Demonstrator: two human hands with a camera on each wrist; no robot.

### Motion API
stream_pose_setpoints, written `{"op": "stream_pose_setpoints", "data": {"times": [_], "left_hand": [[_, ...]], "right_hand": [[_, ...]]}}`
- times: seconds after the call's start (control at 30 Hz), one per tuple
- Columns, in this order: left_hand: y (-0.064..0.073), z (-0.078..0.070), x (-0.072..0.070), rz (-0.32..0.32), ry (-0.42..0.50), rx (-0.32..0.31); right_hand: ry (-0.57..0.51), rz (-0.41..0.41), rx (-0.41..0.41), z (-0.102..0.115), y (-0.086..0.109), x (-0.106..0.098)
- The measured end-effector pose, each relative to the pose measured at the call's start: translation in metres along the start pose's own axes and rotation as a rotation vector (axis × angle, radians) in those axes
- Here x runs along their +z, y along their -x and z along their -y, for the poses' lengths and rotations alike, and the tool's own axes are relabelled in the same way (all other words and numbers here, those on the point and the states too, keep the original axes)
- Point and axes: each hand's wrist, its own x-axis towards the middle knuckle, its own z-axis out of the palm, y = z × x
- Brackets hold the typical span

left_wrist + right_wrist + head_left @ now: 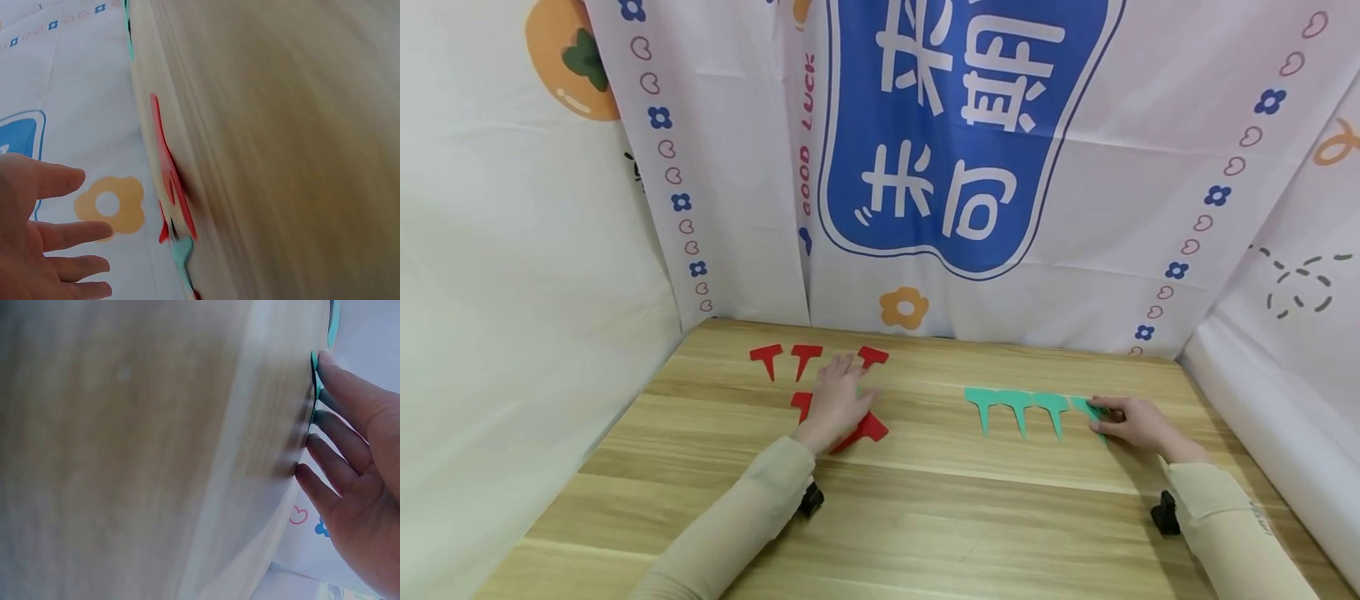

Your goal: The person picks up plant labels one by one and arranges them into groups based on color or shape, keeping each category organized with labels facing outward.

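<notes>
My left hand (835, 402) is over a loose group of red T-shaped plant labels (872, 427) and partly hides them. In the left wrist view, its fingers (78, 269) are spread and hold nothing. A green label (182, 250) lies among the red ones there, mostly hidden by that hand in the head view. At the right, my right hand (1138, 423) pinches the end green T-shaped plant label (1081, 405) between thumb and forefinger, low at the wood. Its other fingertips (303, 469) are right at the tabletop in the right wrist view.
Several green labels (1015, 400) form a row left of my right hand. Two red labels (806, 358) lie at the back left, and another red label (872, 356) is just beyond my left hand. A printed cloth (752, 275) hangs behind the wooden table (940, 525).
</notes>
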Motion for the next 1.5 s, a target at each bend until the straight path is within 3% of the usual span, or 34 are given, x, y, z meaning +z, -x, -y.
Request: {"op": "stream_pose_setpoints", "data": {"times": [0.3, 0.63, 1.1, 1.5], "left_hand": [[0.001, 0.022, -0.008, 0.023, -0.018, -0.05], [-0.007, 0.035, -0.01, 0.089, -0.1, -0.118], [-0.016, 0.033, -0.007, 0.17, -0.188, -0.192], [-0.024, 0.028, -0.005, 0.153, -0.209, -0.232]], "right_hand": [[0.003, -0.001, -0.01, 0.002, 0.0, -0.003], [0.008, 0.002, -0.013, 0.003, 0.001, -0.003], [0.005, -0.003, -0.018, 0.002, 0.001, 0.0], [0.006, 0.0, -0.013, 0.002, 0.001, -0.002]]}}
